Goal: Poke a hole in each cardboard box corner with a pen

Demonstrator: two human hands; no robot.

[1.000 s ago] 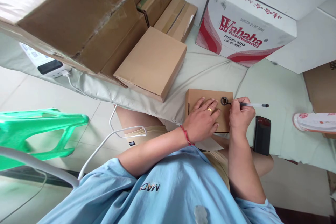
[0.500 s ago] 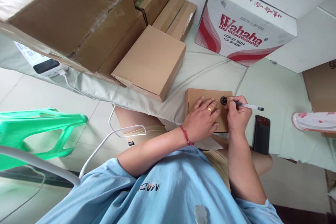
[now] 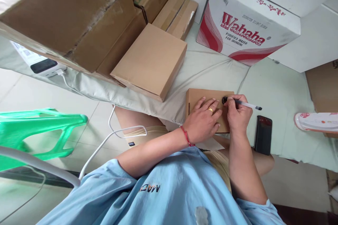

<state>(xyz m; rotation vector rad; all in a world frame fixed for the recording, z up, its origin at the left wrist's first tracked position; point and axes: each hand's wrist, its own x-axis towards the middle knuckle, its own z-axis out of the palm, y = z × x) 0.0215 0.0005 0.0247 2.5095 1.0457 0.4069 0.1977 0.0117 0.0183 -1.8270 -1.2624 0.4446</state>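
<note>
A small brown cardboard box [image 3: 204, 94] lies on the cloth-covered table near my body. Spread flat on its top is my left hand [image 3: 204, 121], with a ring and a red bracelet, holding nothing. My right hand [image 3: 239, 112] is closed round a pen [image 3: 248, 104] over the box's right side. The pen's tip end points at a dark round mark [image 3: 224, 100] on the box; my fingers partly cover that spot. Just right of my right hand lies a black phone [image 3: 263, 135].
Larger cardboard boxes [image 3: 150, 58] stand at the left, a white and red carton [image 3: 243, 24] at the back. A patterned white object [image 3: 317, 122] lies right. A green stool [image 3: 52, 119] and white cable [image 3: 100, 142] are at left.
My right hand and the pen have shifted slightly left and up over the round mark. My left hand has stayed in place.
</note>
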